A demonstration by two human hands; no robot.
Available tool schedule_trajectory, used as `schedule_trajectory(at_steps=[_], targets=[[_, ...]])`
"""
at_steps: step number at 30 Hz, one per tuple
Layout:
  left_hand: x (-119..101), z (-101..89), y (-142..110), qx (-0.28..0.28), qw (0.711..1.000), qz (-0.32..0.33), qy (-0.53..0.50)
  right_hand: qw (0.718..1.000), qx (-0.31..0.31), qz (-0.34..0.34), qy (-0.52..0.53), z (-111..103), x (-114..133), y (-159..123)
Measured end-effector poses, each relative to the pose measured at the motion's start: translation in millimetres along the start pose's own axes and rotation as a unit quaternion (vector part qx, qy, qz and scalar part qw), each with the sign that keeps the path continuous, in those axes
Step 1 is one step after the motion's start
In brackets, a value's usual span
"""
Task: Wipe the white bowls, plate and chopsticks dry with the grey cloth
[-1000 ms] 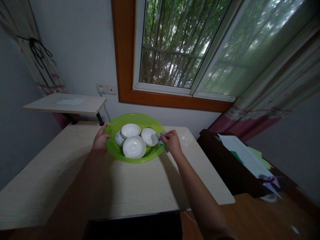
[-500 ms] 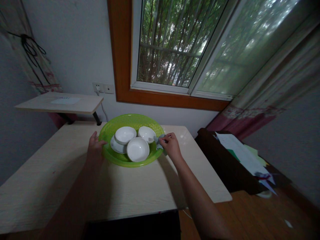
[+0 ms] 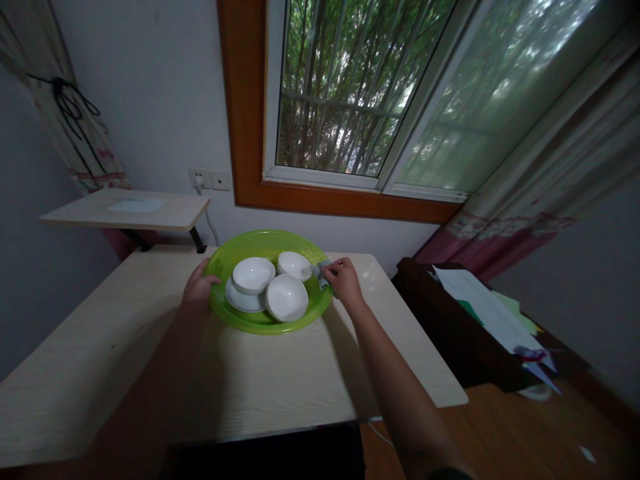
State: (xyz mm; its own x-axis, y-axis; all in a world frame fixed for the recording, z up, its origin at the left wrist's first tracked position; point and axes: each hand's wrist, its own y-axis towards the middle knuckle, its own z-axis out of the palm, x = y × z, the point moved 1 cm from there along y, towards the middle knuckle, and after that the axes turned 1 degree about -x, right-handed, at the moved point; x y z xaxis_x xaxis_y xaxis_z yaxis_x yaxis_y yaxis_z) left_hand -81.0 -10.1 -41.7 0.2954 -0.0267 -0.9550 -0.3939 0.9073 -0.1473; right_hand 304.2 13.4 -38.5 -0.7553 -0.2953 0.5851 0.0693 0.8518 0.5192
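Note:
A round green plastic basin [image 3: 255,327] sits on the desk near the wall. Inside it are three white bowls: one at the left [image 3: 253,275], one at the back right [image 3: 295,266] and one in front [image 3: 287,299]. A white plate [image 3: 244,301] lies partly under the left bowl. My left hand [image 3: 200,283] grips the basin's left rim, thumb over the edge, other fingers partly hidden behind it. At the right rim, my right hand [image 3: 343,280] pinches a grey-blue cloth [image 3: 323,273] that hangs inside the basin; whether it also holds the rim, I cannot tell.
The pale wooden desk [image 3: 280,380] carries a small raised shelf [image 3: 125,217] with a paper on it at the left. Behind are a wall socket [image 3: 199,179] and a window. Right of the desk stands a dark box-like piece [image 3: 450,320] with papers on top.
My left hand has closed on the basin's left rim from a looser pose. The basin has shifted slightly right, and the front bowl has slid right inside it. My right hand still pinches the cloth.

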Motion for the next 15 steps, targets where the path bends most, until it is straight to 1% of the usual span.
schedule_trajectory(at_steps=[2,7,11,15], targets=[[5.0,0.4,-11.0,-0.026,1.000,0.013,0.009,1.000,-0.004,0.006,-0.005,-0.1,-0.9,2.2],[9.9,4.4,-33.6,-0.053,0.997,0.056,0.010,1.000,-0.005,0.012,-0.004,-2.6,0.9,-5.2],[12.7,5.7,-39.3,-0.068,0.995,0.070,0.001,1.000,0.004,0.011,0.002,-8.1,6.8,-21.8],[12.9,5.7,-41.0,-0.078,0.993,0.086,0.009,1.000,0.028,0.012,-0.002,-14.8,13.6,-36.2]])
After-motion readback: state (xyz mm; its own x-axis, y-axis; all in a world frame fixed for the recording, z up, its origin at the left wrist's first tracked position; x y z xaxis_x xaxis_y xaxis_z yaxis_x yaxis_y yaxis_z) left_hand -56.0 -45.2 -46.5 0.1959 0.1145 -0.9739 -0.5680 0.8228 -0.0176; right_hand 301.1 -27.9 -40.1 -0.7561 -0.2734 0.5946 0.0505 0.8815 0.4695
